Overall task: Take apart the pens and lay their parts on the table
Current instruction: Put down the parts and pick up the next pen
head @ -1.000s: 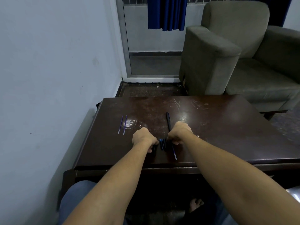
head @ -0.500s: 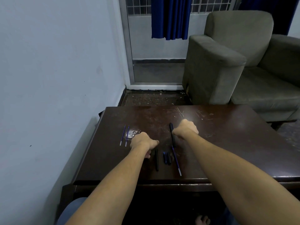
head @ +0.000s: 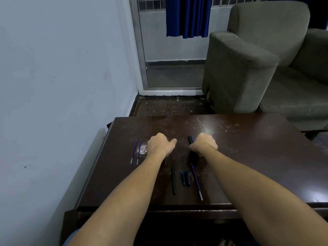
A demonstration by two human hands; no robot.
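Observation:
On the dark wooden table (head: 248, 157) my right hand (head: 204, 143) is closed around a black pen (head: 190, 139), whose far end sticks out past my fingers. My left hand (head: 159, 144) is a loose fist with the thumb out, and nothing shows in it. Nearer me lie a black pen barrel (head: 173, 181), two short dark blue caps (head: 185, 178) side by side and a thin blue refill (head: 196, 181). Two more blue refills (head: 136, 151) lie parallel to the left of my left hand.
A white wall runs close along the table's left side. A grey armchair (head: 248, 68) stands beyond the table's far right corner. A glass door with a blue curtain (head: 187, 16) is straight ahead.
Both hands moved away from me across the table, leaving the barrel, caps and refill uncovered near the front edge. My right hand closed on the black pen. The camera tilted up.

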